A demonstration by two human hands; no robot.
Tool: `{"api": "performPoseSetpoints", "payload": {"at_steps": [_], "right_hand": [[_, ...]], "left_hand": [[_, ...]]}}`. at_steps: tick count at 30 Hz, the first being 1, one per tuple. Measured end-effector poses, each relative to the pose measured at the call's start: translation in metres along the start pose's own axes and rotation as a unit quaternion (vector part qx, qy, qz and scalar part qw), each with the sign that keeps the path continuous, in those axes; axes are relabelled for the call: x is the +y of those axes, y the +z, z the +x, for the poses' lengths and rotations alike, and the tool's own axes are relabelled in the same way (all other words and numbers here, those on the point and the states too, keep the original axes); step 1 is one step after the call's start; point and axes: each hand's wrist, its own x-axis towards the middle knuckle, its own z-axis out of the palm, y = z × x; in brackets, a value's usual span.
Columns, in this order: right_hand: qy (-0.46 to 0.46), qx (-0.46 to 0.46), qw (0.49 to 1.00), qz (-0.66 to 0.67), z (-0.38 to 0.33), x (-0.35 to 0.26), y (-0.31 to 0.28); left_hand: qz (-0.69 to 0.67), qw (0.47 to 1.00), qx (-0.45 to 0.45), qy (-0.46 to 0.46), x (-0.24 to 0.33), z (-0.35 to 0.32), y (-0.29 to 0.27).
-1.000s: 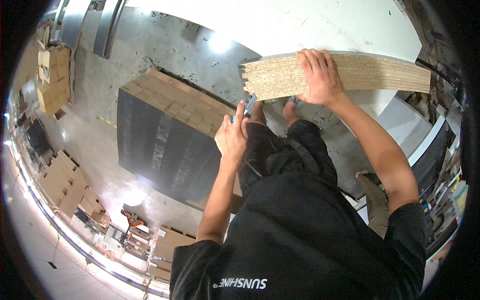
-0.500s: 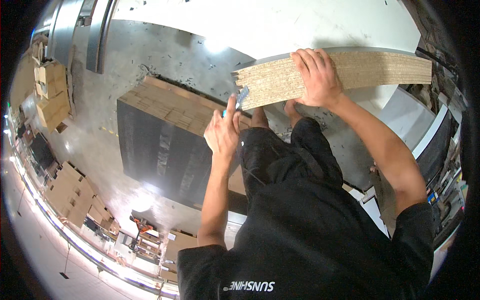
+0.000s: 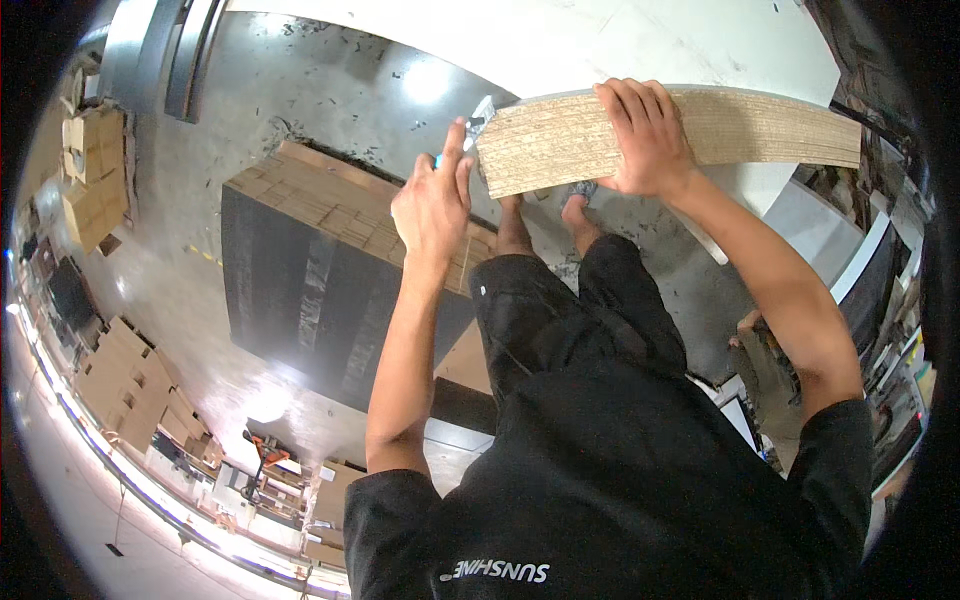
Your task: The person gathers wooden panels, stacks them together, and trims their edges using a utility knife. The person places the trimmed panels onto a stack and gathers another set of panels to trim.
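Note:
A stack of long chipboard strips (image 3: 555, 145) lies along the near edge of the white-topped table, with its layered edges facing up. My right hand (image 3: 650, 140) is clamped over the stack, fingers across the far side and thumb at the near side. By the left end of the strips, my left hand (image 3: 432, 205) is closed round a small hand tool (image 3: 480, 118) with a pale metal head and a bit of blue. Its index finger stretches along the tool. The head is at the far left corner of the stack; I cannot tell whether it touches.
A large pile of black-faced boards (image 3: 300, 275) stands left of my legs. Dark scraps litter the floor (image 3: 400, 120). Dark panels (image 3: 190, 60) stand at the far left, near cardboard boxes (image 3: 95, 180). The white tabletop (image 3: 680, 40) extends beyond the strips.
My left hand and the tool have moved away from me along the strips' left end, from near corner to far corner. That end was stepped and now looks more even.

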Motion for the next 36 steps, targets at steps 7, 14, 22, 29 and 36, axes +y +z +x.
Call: {"api": "performPoseSetpoints", "payload": {"at_steps": [7,14,22,29,36], "right_hand": [[0.015,-0.018,1.0,0.001,-0.001,0.003,-0.004],[-0.003,0.022,1.0,0.014,0.001,-0.003,0.001],[0.005,-0.014,1.0,-0.009,0.0,0.002,-0.004],[0.01,-0.033,0.999,-0.035,0.002,0.002,-0.001],[0.01,-0.11,0.991,-0.07,-0.001,0.011,-0.006]], "left_hand": [[0.02,0.998,-0.047,0.032,-0.007,-0.034,0.006],[0.068,0.996,-0.029,-0.043,-0.031,0.125,-0.029],[-0.198,0.977,0.063,0.055,-0.048,0.127,0.01],[-0.219,0.952,0.084,0.197,0.028,0.215,-0.003],[-0.346,0.893,-0.149,0.245,-0.053,0.068,0.026]]}}
